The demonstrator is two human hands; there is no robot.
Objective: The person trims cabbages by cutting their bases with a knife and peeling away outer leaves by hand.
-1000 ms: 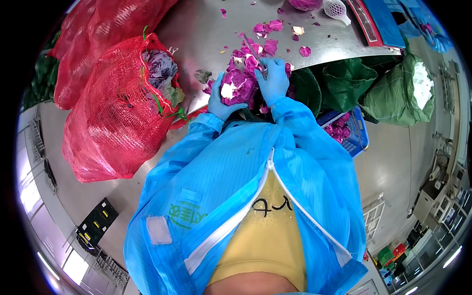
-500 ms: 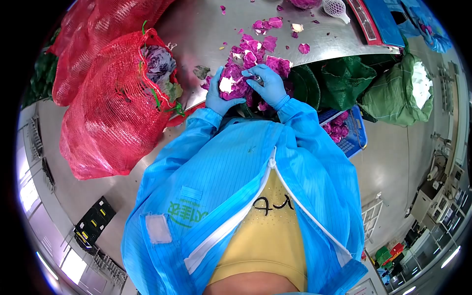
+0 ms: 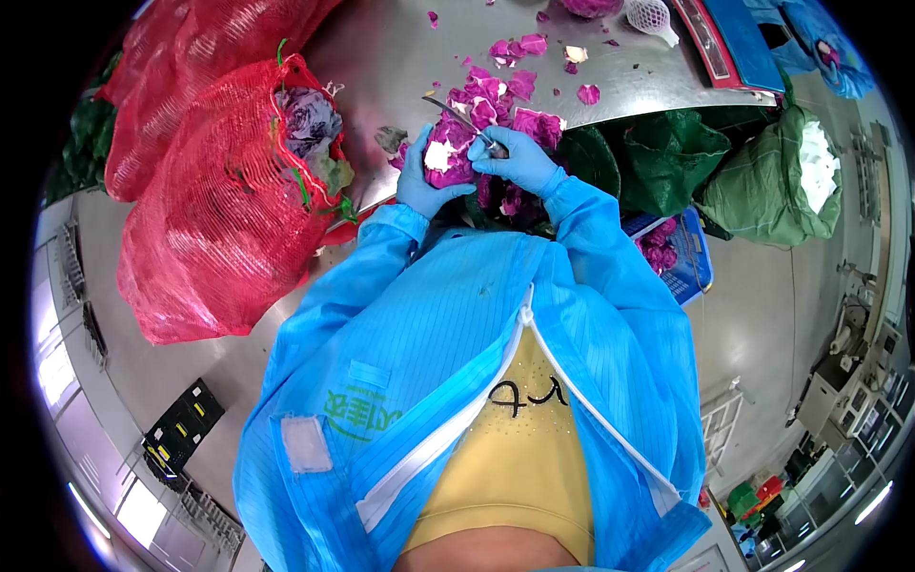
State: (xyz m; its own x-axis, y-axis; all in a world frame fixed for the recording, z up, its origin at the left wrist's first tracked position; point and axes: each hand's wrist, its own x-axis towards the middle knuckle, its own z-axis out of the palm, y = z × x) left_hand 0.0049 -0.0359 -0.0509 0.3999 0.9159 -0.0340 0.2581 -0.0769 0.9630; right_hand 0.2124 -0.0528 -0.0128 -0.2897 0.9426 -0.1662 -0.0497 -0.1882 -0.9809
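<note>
A head of purple cabbage [image 3: 456,143] with a white cut patch rests in my left hand [image 3: 424,181], whose blue-gloved fingers and thumb curve around its side. My right hand [image 3: 519,160], also in a blue glove, is closed on a knife [image 3: 454,112]. The blade points up and left across the top of the cabbage. Just beyond lie loose purple leaves [image 3: 484,93] in a heap on the metal table [image 3: 391,67]. More purple pieces show below and between my hands, partly hidden by the sleeves.
Left stands a red mesh sack [image 3: 219,210] of cabbages, with another behind it. To the right are dark green sacks [image 3: 672,157], a light green sack [image 3: 772,181] with white contents, and a blue basket [image 3: 694,262] holding purple pieces. A blue board [image 3: 739,43] lies at the table's right.
The knife blade has swung up into view above the cabbage; before, it was mostly hidden by my right hand. The cabbage has turned slightly in my left hand.
</note>
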